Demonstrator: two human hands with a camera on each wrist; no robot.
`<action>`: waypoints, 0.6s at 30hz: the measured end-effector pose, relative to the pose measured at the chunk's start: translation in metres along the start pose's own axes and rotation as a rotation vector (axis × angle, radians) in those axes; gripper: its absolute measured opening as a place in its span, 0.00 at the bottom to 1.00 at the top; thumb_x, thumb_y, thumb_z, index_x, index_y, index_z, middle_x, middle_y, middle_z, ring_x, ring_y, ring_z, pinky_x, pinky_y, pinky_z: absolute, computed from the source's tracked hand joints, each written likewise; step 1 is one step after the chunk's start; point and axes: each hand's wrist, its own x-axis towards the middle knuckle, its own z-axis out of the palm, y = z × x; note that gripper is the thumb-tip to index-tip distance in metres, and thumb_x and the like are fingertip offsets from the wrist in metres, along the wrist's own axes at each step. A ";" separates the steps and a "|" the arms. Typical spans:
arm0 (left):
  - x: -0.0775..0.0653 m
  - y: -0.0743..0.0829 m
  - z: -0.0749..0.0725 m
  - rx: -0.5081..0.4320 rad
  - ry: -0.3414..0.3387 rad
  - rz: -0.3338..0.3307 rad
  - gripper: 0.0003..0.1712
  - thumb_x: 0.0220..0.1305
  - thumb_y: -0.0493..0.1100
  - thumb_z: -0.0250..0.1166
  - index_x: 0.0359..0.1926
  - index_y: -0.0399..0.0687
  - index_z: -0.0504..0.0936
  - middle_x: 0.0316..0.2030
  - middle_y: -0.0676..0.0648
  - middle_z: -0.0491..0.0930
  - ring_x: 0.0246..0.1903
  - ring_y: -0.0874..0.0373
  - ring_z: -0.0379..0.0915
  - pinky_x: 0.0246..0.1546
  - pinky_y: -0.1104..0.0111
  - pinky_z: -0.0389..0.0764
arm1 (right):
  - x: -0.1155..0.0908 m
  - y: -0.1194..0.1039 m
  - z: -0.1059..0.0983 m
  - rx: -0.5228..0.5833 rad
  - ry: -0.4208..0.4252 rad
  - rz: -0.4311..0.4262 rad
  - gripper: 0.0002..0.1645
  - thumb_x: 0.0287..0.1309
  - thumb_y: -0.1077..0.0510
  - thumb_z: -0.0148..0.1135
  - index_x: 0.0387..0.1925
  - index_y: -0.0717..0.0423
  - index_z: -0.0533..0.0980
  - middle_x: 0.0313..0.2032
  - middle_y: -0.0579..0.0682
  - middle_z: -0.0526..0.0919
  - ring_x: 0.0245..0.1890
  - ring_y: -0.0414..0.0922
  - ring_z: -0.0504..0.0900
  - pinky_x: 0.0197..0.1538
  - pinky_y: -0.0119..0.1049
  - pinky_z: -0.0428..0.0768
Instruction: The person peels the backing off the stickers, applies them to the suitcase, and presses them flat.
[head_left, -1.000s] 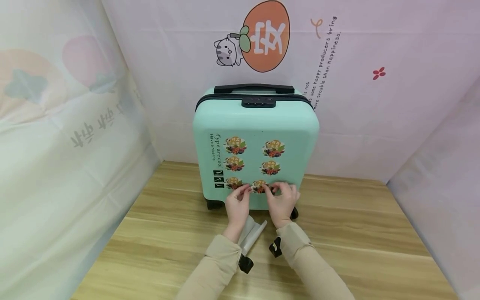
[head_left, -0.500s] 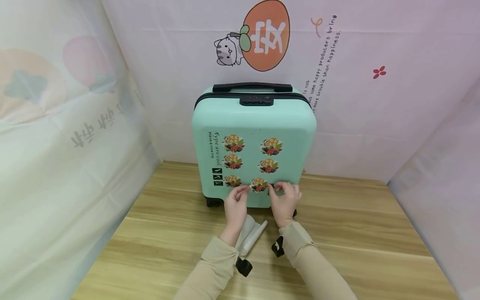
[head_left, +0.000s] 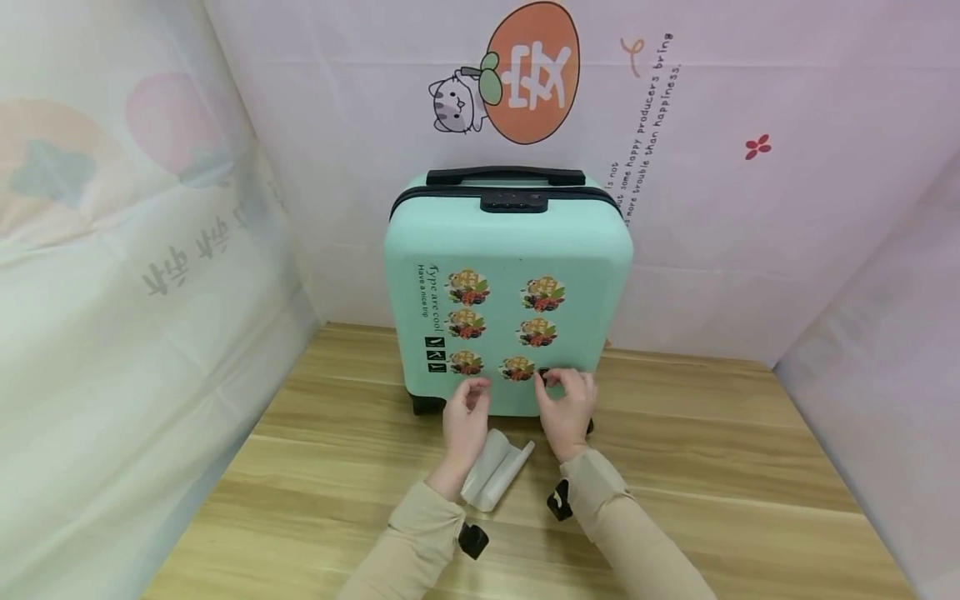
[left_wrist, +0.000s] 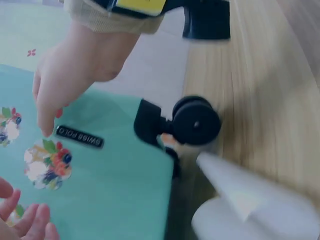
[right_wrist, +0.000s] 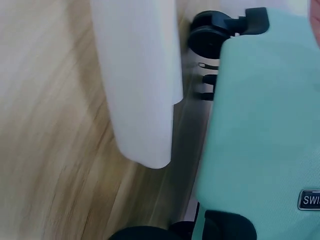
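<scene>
A mint-green suitcase stands upright, its front bearing several round fruit-print stickers. The lowest sticker on the right side lies against the shell beside a small dark "Swiss Polo" plate. My right hand has its fingertips at that sticker's right edge, close to the plate; it holds nothing visible. Lower left of the same sticker, my left hand is apart from it, with fingers loosely bent and nothing held. In the left wrist view, my left fingers show at the lower left corner.
White rolled sheets lie on the wooden table between the forearms, in front of the suitcase. Black wheels are at the suitcase's base. A printed cloth hangs behind, with more cloth at both sides.
My left hand has let go of the sticker's left edge and drawn down and left. The right hand has shifted slightly right from the sticker. The sticker now sits uncovered on the shell.
</scene>
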 end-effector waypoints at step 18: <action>0.083 0.069 -0.088 0.668 0.077 0.983 0.30 0.59 0.38 0.61 0.62 0.37 0.63 0.67 0.30 0.49 0.67 0.34 0.46 0.69 0.46 0.50 | 0.002 0.033 -0.025 -0.249 -0.429 -0.594 0.16 0.65 0.54 0.49 0.49 0.58 0.74 0.55 0.59 0.73 0.53 0.55 0.71 0.49 0.52 0.66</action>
